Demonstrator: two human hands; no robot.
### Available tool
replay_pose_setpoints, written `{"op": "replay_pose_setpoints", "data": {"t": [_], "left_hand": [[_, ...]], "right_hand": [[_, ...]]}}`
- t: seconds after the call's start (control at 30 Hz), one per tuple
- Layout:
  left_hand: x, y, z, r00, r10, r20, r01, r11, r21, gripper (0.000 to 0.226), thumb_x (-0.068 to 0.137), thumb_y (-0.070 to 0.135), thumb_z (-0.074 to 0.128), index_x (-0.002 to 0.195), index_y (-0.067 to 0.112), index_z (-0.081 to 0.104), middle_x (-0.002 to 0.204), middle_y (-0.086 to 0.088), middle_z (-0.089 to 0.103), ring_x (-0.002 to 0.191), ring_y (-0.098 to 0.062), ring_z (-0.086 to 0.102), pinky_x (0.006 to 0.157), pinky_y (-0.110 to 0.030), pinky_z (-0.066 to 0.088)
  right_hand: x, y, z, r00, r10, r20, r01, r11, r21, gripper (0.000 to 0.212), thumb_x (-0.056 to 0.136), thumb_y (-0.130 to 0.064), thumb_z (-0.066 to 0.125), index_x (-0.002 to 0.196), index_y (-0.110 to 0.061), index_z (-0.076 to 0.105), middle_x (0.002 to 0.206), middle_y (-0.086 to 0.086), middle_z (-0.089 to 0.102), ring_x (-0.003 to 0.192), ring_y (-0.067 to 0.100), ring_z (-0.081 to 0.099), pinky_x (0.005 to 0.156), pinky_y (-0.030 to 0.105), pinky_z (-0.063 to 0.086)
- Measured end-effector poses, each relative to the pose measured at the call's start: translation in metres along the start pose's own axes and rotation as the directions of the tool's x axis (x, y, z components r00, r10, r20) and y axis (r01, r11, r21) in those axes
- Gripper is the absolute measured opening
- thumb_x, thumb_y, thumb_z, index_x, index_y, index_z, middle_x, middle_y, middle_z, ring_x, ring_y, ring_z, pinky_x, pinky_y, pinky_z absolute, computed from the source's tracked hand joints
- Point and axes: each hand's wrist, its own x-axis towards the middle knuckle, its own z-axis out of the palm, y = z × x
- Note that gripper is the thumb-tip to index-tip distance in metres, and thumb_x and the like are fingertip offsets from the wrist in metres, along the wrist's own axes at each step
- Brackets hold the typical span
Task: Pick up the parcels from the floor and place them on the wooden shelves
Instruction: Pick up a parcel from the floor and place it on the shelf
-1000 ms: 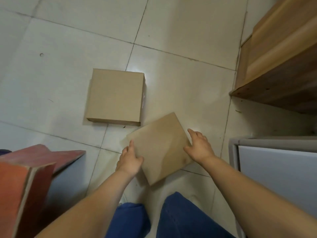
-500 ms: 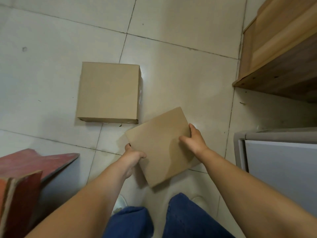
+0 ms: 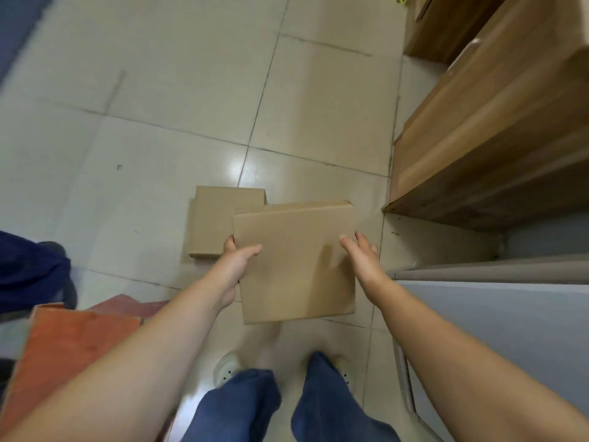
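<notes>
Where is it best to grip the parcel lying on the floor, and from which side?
Grip the floor parcel probably from above, left hand on its left edge, right hand on its right: it lies flat on the tiles, low and broad. The held parcel hides its right part.

Both bare arms reach forward.
Left hand (image 3: 237, 261) and right hand (image 3: 363, 258) grip a parcel's (image 3: 296, 266) opposite edges, thumbs on top.

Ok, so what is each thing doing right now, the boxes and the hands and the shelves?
flat parcel: off the floor, held level by both hands.
second parcel: closed, on the floor, partly behind the flat parcel.
left hand: grips the flat parcel's left edge, thumb on top.
right hand: holds its right edge, thumb on top.
wooden shelves: flat parcel not yet on them.
</notes>
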Motion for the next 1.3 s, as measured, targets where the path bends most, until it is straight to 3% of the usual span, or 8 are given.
{"op": "replay_pose_setpoints", "data": {"t": [0.23, 0.37, 0.53, 0.8, 0.93, 1.03, 1.17, 1.3], "left_hand": [[-0.154, 0.144, -0.008, 0.986, 0.164, 0.027, -0.163, 0.986, -0.044, 0.046, 0.093, 0.037, 0.044, 0.136, 0.034, 0.028, 0.119, 0.011, 0.051, 0.085, -0.003, 0.05, 0.063, -0.025, 0.035], [-0.233, 0.21, -0.015, 0.968, 0.245, 0.046, -0.241, 0.967, -0.076, 0.058, 0.09, 0.053, 0.041, 0.142, 0.033, 0.023, 0.134, 0.008, 0.04, 0.116, -0.015, 0.043, 0.096, -0.039, 0.028], [-0.317, 0.27, -0.032, 0.946, 0.318, 0.063, -0.32, 0.947, 0.01, 0.069, 0.079, 0.068, 0.042, 0.14, 0.039, 0.027, 0.142, 0.006, 0.04, 0.128, -0.024, 0.039, 0.103, -0.05, 0.023], [-0.408, 0.312, -0.053, 0.85, 0.495, 0.179, -0.518, 0.847, 0.12, 0.035, 0.088, 0.046, 0.046, 0.123, 0.041, 0.039, 0.121, 0.006, 0.05, 0.115, -0.018, 0.042, 0.099, -0.043, 0.031], [-0.439, 0.319, -0.063, 0.795, 0.563, 0.226, -0.599, 0.787, 0.147, 0.064, 0.072, 0.045, 0.054, 0.133, 0.036, 0.034, 0.118, 0.005, 0.054, 0.106, -0.017, 0.048, 0.098, -0.041, 0.034], [-0.455, 0.324, -0.069, 0.76, 0.599, 0.252, -0.644, 0.745, 0.173, 0.065, 0.083, 0.036, 0.054, 0.141, 0.036, 0.026, 0.128, 0.004, 0.049, 0.114, -0.018, 0.047, 0.098, -0.039, 0.036], [-0.478, 0.327, -0.072, 0.707, 0.642, 0.296, -0.701, 0.691, 0.175, 0.07, 0.07, 0.032, 0.057, 0.134, 0.042, 0.031, 0.122, 0.002, 0.052, 0.106, -0.018, 0.051, 0.093, -0.035, 0.039], [-0.492, 0.327, -0.071, 0.646, 0.683, 0.34, -0.757, 0.632, 0.169, 0.061, 0.076, 0.007, 0.061, 0.125, 0.036, 0.039, 0.112, -0.013, 0.051, 0.095, -0.023, 0.053, 0.088, -0.035, 0.044]], "right_hand": [[-0.132, -0.136, -0.062, 0.993, -0.118, -0.022, 0.12, 0.989, 0.085, 0.069, 0.087, -0.06, 0.038, 0.146, -0.026, 0.024, 0.157, 0.007, 0.013, 0.144, 0.026, 0.012, 0.116, 0.049, 0.013], [-0.206, -0.196, -0.096, 0.979, -0.191, -0.067, 0.199, 0.966, 0.162, 0.067, 0.084, -0.067, 0.03, 0.139, -0.029, 0.035, 0.146, 0.002, 0.037, 0.137, 0.025, 0.03, 0.113, 0.051, 0.023], [-0.297, -0.257, -0.135, 0.963, -0.24, -0.124, 0.264, 0.935, 0.239, 0.06, 0.095, -0.057, 0.016, 0.132, -0.019, 0.045, 0.116, -0.001, 0.05, 0.112, 0.019, 0.046, 0.106, 0.042, 0.03], [-0.385, -0.299, -0.174, 0.961, -0.253, -0.108, 0.275, 0.895, 0.35, 0.063, 0.092, -0.06, 0.024, 0.127, -0.011, 0.045, 0.13, 0.02, 0.053, 0.12, 0.036, 0.051, 0.103, 0.046, 0.039], [-0.413, -0.307, -0.185, 0.952, -0.288, -0.101, 0.305, 0.874, 0.378, 0.066, 0.093, -0.057, 0.028, 0.126, -0.002, 0.043, 0.13, 0.023, 0.05, 0.122, 0.039, 0.049, 0.106, 0.049, 0.038], [-0.427, -0.31, -0.195, 0.949, -0.302, -0.088, 0.312, 0.869, 0.383, 0.052, 0.092, -0.057, 0.032, 0.096, -0.009, 0.051, 0.118, 0.022, 0.055, 0.114, 0.039, 0.055, 0.103, 0.052, 0.04], [-0.439, -0.311, -0.206, 0.941, -0.331, -0.07, 0.334, 0.874, 0.352, 0.063, 0.088, -0.063, 0.033, 0.117, -0.009, 0.046, 0.118, 0.019, 0.055, 0.111, 0.037, 0.056, 0.096, 0.053, 0.046], [-0.451, -0.311, -0.21, 0.953, -0.298, -0.056, 0.297, 0.879, 0.373, 0.071, 0.083, -0.069, 0.037, 0.131, -0.016, 0.038, 0.129, 0.02, 0.049, 0.113, 0.037, 0.054, 0.083, 0.05, 0.051]]}}
